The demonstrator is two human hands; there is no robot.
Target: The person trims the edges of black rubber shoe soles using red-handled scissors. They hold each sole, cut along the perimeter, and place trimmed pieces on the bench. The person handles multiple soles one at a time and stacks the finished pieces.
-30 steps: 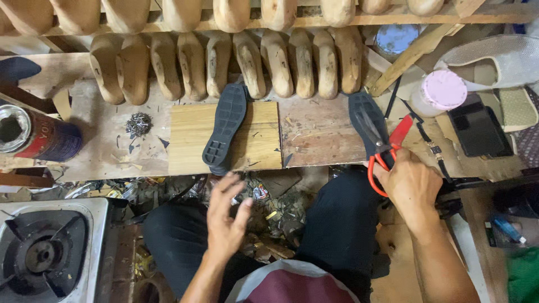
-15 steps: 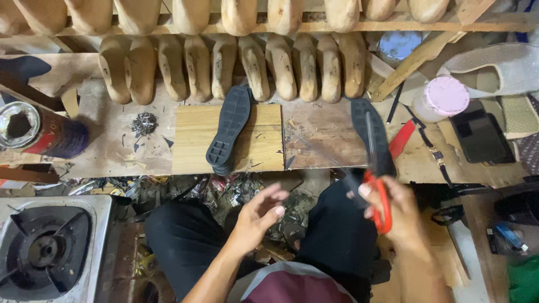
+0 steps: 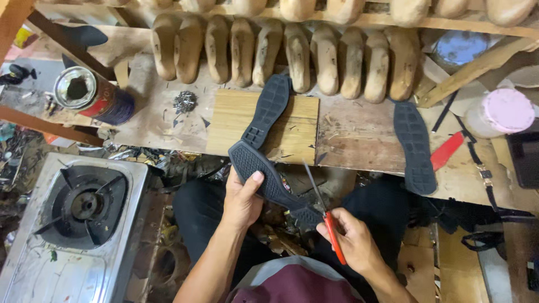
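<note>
Black rubber is filling the left hand (image 3: 242, 201): it is gripping a dark shoe sole (image 3: 269, 180) by one long edge, thumb pressed on the patterned tread and the other fingers curled under, so the sole is slanting over the person's lap just in front of the wooden board (image 3: 292, 132). The right hand (image 3: 352, 242) is closed around the red handles of a pair of scissors (image 3: 324, 212), whose thin blades are lying close together and pointing up toward the board; their lower part is meeting the sole's near end, though I cannot tell whether the blades are biting into the rubber.

On the board a second sole (image 3: 268, 110) is lying tread up, tilted, its near end just behind the held one. To the right of the board a third sole (image 3: 414, 147) is lying on the bare workbench (image 3: 359, 134), with a red strip (image 3: 447, 150) just beside it. Behind the board a row of wooden shoe forms (image 3: 314, 59) is standing along the bench's back edge.

Left of the board an open tin can (image 3: 92, 94) is lying on its side, its inside looking dark with some residue; a small heap of metal tacks (image 3: 184, 102) is sitting between can and board. Far right of the board a tub with a pink lid (image 3: 501, 111) is standing shut. Well left of the lap a gas stove (image 3: 76, 224) is sitting low.
</note>
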